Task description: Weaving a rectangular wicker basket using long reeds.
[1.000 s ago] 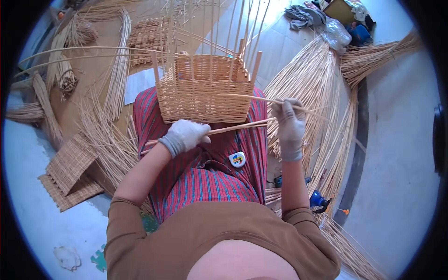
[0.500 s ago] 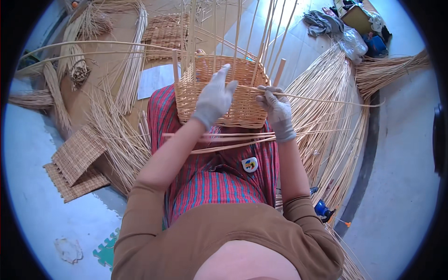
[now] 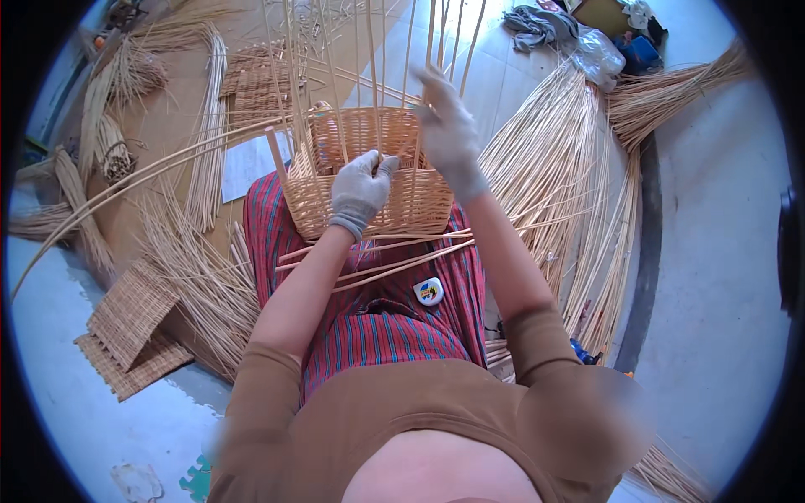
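A light-brown wicker basket rests on my knees, with tall upright cane stakes rising from its walls. My left hand, in a pale grey glove, is closed at the top of the basket's near wall, thumb and fingers pinched at the base of a stake. My gloved right hand is raised over the basket's right side beside the stakes. Its fingers are smeared by motion, so whether it grips a strand is unclear. Long cane weavers run from the basket's left side out to the far left.
Loose canes and a white tape measure lie across my lap. A large cane bundle spreads at right, another bundle at left. Woven panels lie on the left floor. A clear plastic bag sits at far right.
My right hand has left the near rim's right end and risen to the stakes. My left hand has lowered and closed at the rim. The strand stretching right is no longer visible there.
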The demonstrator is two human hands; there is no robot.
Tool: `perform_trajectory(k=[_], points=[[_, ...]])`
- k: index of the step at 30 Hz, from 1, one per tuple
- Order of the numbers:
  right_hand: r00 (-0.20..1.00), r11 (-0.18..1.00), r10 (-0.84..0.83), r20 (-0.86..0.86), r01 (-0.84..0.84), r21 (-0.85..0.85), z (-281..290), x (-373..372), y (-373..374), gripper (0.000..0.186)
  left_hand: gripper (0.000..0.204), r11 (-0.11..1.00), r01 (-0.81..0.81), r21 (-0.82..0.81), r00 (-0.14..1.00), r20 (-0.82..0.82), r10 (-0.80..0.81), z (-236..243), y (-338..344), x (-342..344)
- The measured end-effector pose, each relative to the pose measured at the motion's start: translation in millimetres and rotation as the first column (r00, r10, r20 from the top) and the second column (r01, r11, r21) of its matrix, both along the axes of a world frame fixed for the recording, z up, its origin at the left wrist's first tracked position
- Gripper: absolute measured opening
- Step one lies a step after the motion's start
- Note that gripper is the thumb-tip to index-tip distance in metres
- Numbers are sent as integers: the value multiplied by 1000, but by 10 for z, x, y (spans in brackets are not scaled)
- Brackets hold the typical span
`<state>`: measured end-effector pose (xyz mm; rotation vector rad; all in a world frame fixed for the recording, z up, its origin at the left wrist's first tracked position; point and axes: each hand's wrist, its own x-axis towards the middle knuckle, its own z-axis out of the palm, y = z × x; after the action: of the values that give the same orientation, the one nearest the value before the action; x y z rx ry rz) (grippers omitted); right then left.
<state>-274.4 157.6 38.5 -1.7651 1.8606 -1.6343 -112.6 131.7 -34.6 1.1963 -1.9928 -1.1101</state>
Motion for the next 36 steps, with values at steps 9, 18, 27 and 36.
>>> perform_trajectory(k=[9, 18, 27, 36], points=[[698, 956, 34, 716, 187, -228, -530, -144, 660, 27, 30, 994, -16, 107, 998, -58, 22, -25, -145, -25], [584, 983, -58, 810, 174, -55, -425, -51, 852, 11, 52, 923, -141, 357, 969, -142, 203, 308, 2, -296], [446, 922, -260, 857, -149, 357, -423, -329, 1444, 38, 68, 836, 294, -464, 953, 206, -221, 581, 344, 621], [274, 562, -89, 958, -780, 276, -535, 891, 1603, 35, 29, 686, 518, -511, 817, 533, -220, 586, 523, 1157]])
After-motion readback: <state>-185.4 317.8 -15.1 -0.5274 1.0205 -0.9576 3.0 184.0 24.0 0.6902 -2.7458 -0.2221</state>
